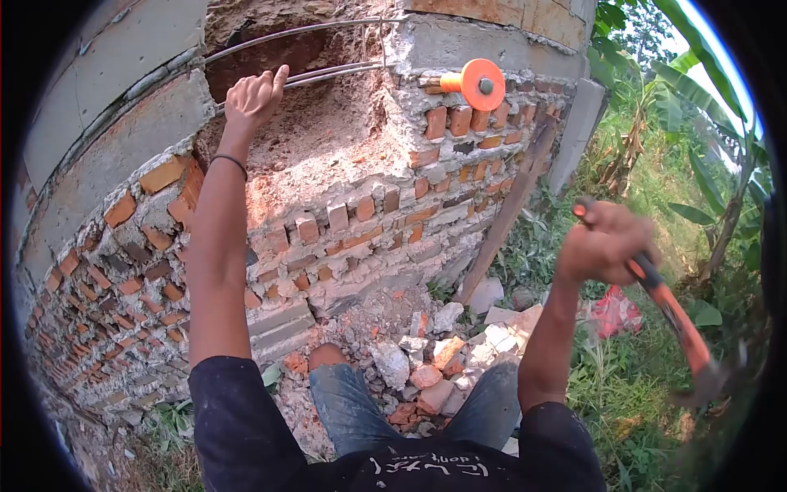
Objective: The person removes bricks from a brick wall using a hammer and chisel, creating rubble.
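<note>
At the upper left, my left hand (254,98) is closed around a steel bar (332,74) that crosses the broken opening in the wall, its thumb pointing up. My right hand (607,243) grips the handle of a hammer (676,316) out to the right. The hammer hangs head-down, and its dark head is blurred. An orange chisel guard (482,84) with a metal end in its middle sticks out from the brickwork near the wall's corner; neither hand touches it. A second bar (303,29) runs above the held one.
The brick wall (352,246) has jagged, exposed bricks. Rubble (422,365) lies around my knees. A wooden plank (512,205) leans against the wall's corner. Grass, banana plants (721,205) and a red plastic bag (615,312) are on the right.
</note>
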